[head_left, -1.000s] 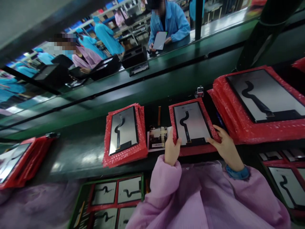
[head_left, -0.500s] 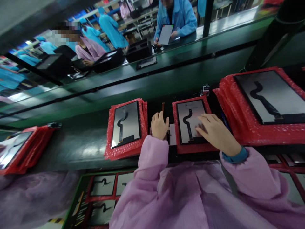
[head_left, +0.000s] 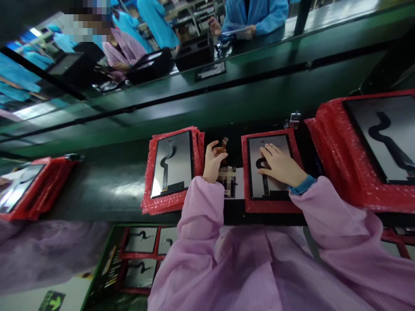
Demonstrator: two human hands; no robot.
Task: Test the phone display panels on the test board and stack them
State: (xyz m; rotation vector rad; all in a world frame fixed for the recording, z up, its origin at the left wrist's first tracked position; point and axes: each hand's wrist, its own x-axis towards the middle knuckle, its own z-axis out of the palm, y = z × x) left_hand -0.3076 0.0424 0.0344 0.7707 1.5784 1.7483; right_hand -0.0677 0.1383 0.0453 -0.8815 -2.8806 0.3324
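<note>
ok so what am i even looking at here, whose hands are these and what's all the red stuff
There is no machine here. A person wears a camera on the head, so the one picture looks forward and down at that person's own arms in pink sleeves. The left hand seems to pinch a thin orange strip just above a small circuit part. The right hand lies open and flat on a grey display panel, which rests on red bubble wrap. A second panel lies to the left and a bigger red stack to the right, all on a dark bench beside a green conveyor. The people in blue coats across it are other workers.
</note>
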